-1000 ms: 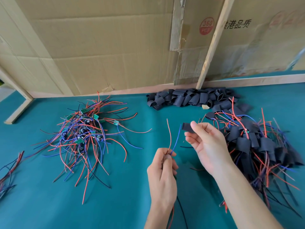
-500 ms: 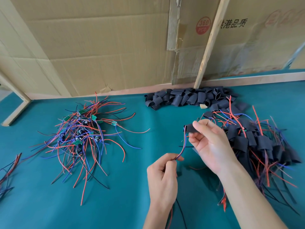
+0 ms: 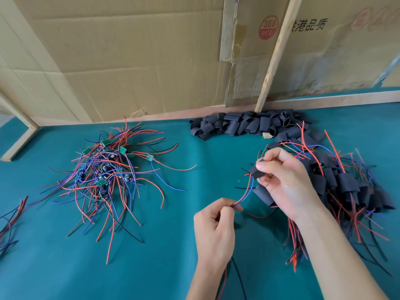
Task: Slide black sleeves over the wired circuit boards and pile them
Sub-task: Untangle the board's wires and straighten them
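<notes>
Since a second ago, red and blue wires (image 3: pixel 245 192) have entered the black sleeve (image 3: pixel 256 172), pinched by the right hand (image 3: pixel 285 180) at centre right. Left hand (image 3: pixel 213 226), below, pinches the wires' lower stretch; the board itself is hidden. Slack wires could buckle and jam. Finished pile (image 3: pixel 344 187) lies right on the table (image 3: pixel 162 256).

My left hand (image 3: pixel 213 226) sits low and near, back toward me, fingers curled, thumb and forefinger pinched together at the top. My right hand (image 3: pixel 283 182) is raised farther out, palm turned toward me, thumb and forefinger pinching at the upper left, the other fingers curled below. Both forearms come in bare from the lower edge.
</notes>
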The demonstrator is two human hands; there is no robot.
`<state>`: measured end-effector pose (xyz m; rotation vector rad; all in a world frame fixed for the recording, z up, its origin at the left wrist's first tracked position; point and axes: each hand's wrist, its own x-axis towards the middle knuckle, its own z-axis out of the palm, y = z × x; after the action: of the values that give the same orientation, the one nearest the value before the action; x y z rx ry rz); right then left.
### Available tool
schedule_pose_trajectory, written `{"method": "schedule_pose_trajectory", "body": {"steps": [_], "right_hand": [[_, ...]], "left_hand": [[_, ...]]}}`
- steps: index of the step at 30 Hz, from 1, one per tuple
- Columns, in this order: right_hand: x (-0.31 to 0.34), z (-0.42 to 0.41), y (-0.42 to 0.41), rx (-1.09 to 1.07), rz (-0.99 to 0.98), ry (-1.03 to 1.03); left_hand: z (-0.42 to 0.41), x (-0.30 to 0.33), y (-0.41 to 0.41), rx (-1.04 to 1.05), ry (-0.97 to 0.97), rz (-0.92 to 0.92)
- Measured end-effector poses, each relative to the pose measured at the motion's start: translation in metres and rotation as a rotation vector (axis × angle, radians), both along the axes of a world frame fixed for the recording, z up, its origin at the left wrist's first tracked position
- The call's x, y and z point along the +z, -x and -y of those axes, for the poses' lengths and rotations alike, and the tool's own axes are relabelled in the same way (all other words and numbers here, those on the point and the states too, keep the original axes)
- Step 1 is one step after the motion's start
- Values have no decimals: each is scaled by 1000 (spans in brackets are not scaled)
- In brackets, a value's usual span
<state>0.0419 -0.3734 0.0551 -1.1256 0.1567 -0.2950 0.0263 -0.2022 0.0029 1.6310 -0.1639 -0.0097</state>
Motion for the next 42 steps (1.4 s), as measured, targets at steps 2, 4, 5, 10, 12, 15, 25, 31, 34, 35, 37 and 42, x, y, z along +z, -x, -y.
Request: {"method": "schedule_pose_trajectory", "body": {"steps": [2,4,5,10,12,15,25,31,34,35,37,42], "right_hand": [[-1,2,1,22,-24,25],[-2,0,1,60,-42,41],[-3,-1,2,83,-48,45],[-10,-22,-1,148,-87,0],[-17,-36,-3,161,-130,-14],[-24,-52,-5,194,-192,-25],[-20,-36,-5,-57,-88,45],[-21,-28,-6,-169,-66,22],[-24,-36,-5,-105,-134,227],[-26,-39,-5,-72,-159,264],[-29,-45,-5,-35,-199,316],[-30,-50,-6,-42,-221,382]], "left_hand": [[-1,0,0,-5,9,-14],[-1,-1,0,-1,16,-25],[-1,-1,0,0,18,-26],[-1,0,-1,9,25,-11],[-1,-1,-2,25,18,0],[-3,-3,-2,37,71,-19],[-3,-2,-2,26,29,-36],[1,-4,-5,45,-12,8],[-1,-8,-7,43,-59,1],[-1,-8,-7,42,-76,7],[-1,-8,-7,48,-82,25],[-1,-8,-7,95,-46,37]]}}
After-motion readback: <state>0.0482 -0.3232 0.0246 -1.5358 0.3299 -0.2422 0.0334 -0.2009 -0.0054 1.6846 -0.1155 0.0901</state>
